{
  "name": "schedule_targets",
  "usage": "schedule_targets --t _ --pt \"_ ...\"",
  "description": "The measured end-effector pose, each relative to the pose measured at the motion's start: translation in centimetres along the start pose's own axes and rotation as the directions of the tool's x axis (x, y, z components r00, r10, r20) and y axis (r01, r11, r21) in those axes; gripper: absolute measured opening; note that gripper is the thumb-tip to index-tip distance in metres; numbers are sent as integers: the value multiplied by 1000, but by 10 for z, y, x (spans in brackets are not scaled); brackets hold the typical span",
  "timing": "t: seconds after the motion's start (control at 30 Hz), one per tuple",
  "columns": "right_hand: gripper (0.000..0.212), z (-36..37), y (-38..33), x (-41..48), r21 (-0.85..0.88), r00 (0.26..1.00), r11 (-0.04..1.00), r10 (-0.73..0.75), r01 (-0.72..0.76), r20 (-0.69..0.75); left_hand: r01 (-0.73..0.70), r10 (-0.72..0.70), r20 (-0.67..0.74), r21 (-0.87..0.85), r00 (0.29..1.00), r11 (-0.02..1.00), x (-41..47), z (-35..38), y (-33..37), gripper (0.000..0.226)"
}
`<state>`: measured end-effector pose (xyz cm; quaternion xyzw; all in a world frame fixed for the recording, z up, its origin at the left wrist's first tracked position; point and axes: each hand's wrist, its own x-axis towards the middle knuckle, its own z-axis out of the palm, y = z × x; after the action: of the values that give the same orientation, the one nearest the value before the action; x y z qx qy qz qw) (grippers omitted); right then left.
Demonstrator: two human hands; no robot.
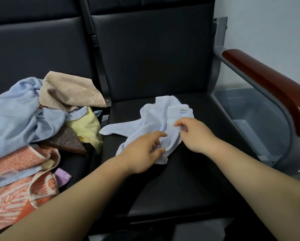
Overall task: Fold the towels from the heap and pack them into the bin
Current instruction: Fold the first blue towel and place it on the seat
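Pale wall [267, 32] beyond the hands, far right. Row of black padded seats with tall backrests [154, 58]; the seat [180, 188] under the hands serves as the working surface.

Head view, the only one:
- Pale blue towel [152, 115] lies crumpled on the seat, directly under and just ahead of both hands. One corner trails off to the left of the left hand. Small white label [183, 110] shows on a folded part just beyond the right hand.
- Left hand [144, 152]: fingers curled, thumb and forefinger closing on a fold at the towel's near edge.
- Right hand [196, 134]: close beside the left, fingertips bent in and nipping the cloth near its middle. Hands near each other but not touching; a ridge of towel between them.
- Heap [15, 119] sits on the next seat, well to the left of the left hand. Large light blue towel on top, beige towel [67, 91] at the far side, yellow cloth [88, 126] and a dark brown piece [67, 140] on the side nearest the hands, orange patterned towels [15, 197] at the near end, a purple corner [63, 176] poking out beside the left forearm.
- Red-brown wooden armrest [267, 84] on a grey frame, right of the right hand.
- Grey bin [250, 108] on the floor past that armrest, lower than the seat. No towels visible in the part that shows.
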<state>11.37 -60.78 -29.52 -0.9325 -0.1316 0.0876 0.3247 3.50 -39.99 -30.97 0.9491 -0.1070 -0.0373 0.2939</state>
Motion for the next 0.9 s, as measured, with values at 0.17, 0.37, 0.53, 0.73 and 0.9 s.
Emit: schedule_targets --t 0.17,0.37,0.53,0.73,0.9 --pt "45 5 5 5 -187 993 982 -19 40 116 -39 29 48 232 998 972 8 13 1 41" --pt "29 -1 -12 1 123 968 992 -31 0 249 198 -172 -108 324 979 925 10 -8 -10 61" --pt "44 0 -5 17 -63 996 995 68 -71 -54 90 -72 -118 153 990 984 11 -8 -6 17" --pt "21 1 3 22 -102 984 984 153 -144 89 149 -161 67 157 985 976 9 -13 -8 13" --pt "9 -12 -20 8 108 981 989 -115 99 153 183 -224 -161 -234 961 955 11 -22 -3 22"
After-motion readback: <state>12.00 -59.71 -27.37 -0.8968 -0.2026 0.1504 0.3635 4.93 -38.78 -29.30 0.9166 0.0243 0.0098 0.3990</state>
